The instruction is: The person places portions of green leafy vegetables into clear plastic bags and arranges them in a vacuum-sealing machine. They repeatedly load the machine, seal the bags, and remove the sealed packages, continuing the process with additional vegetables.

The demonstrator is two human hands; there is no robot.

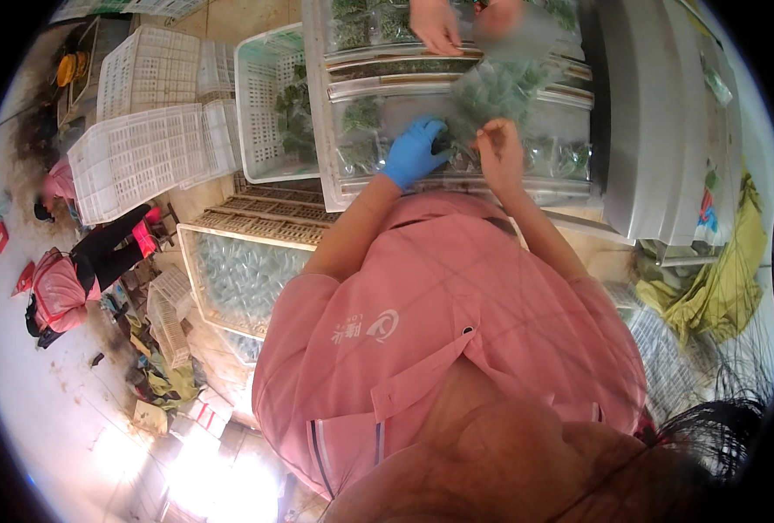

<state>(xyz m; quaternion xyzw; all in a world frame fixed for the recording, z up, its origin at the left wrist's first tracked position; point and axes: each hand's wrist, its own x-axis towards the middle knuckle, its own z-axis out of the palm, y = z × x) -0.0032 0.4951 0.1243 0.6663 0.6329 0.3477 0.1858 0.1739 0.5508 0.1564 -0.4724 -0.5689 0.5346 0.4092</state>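
A blue glove covers my left hand (415,152), its fingers curled around the lower left end of a clear plastic bag of leafy greens (497,91). Bare, my right hand (500,155) pinches close to the same bag's lower edge, partly covering it. The bag leans over a metal work tray (397,112) with raised rails. More small clear bags of greens (557,159) lie along the tray's near channel, right of my hand, and another bag (359,157) lies left of my glove. Just what each fingertip grips is partly hidden.
Across the tray are another person's hands (439,24). A white crate with greens (269,105) stands left of the tray; below it is a crate full of filled clear bags (243,275). White crates (143,157) stack further left. A steel machine (657,113) borders the right.
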